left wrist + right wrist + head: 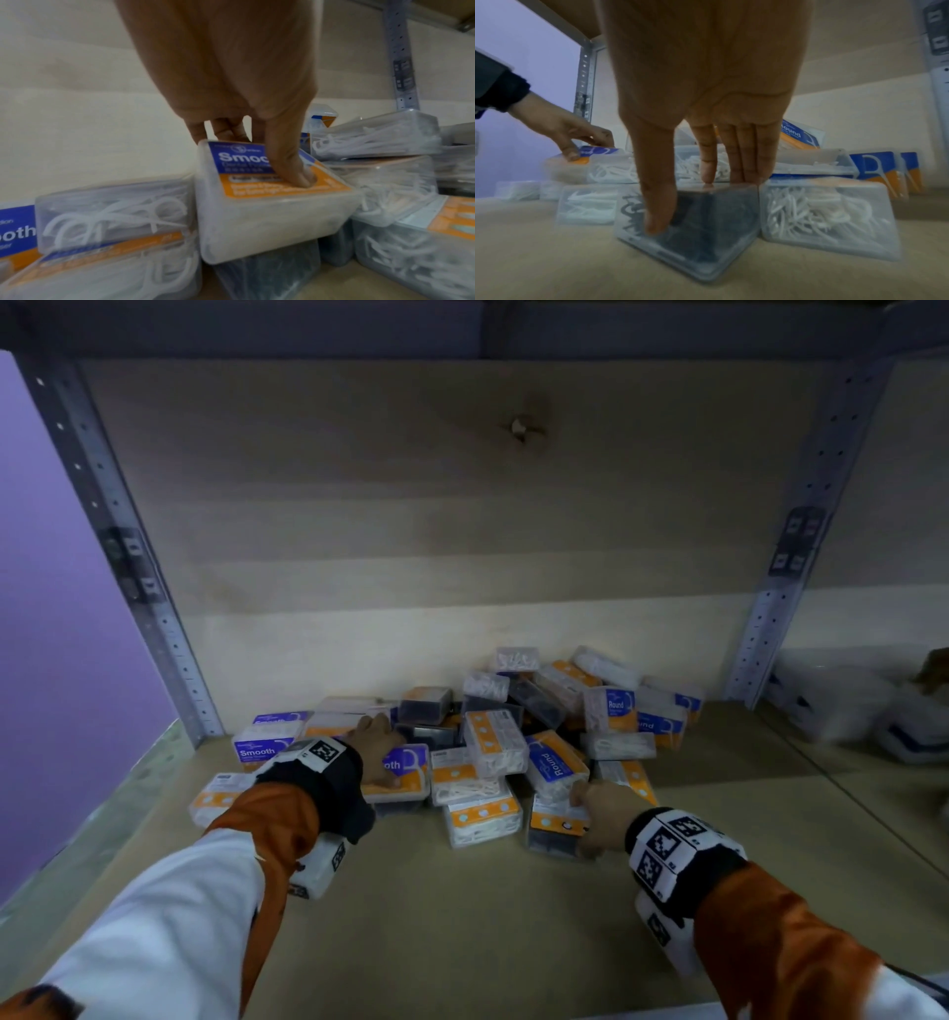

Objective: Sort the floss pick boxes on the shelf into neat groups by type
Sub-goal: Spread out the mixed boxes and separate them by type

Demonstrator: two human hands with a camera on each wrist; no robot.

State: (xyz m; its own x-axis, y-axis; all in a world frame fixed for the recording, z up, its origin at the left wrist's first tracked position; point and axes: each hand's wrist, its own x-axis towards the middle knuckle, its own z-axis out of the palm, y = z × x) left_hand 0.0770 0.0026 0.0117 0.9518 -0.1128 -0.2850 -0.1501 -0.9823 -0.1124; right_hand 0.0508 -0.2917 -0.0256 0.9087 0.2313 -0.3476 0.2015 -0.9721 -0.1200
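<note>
A jumbled pile of clear floss pick boxes (493,737) lies on the wooden shelf (462,916) against the back panel. Their labels are blue and orange, reading "Smooth" or "Round", and they hold white or dark picks. My left hand (377,747) grips a "Smooth" box (257,203) that sits tilted on top of other boxes. The thumb (295,168) presses its label and the fingers curl behind its far edge. My right hand (590,809) pinches a box of dark picks (706,223) at the pile's front, thumb (654,203) on the near side and fingers on the far top edge.
Perforated metal uprights stand at the left (169,629) and right (770,618) of this bay. A purple wall (51,608) lies beyond the left upright. More blurred white packs (847,695) sit in the neighbouring bay on the right. An upper shelf (462,325) hangs overhead.
</note>
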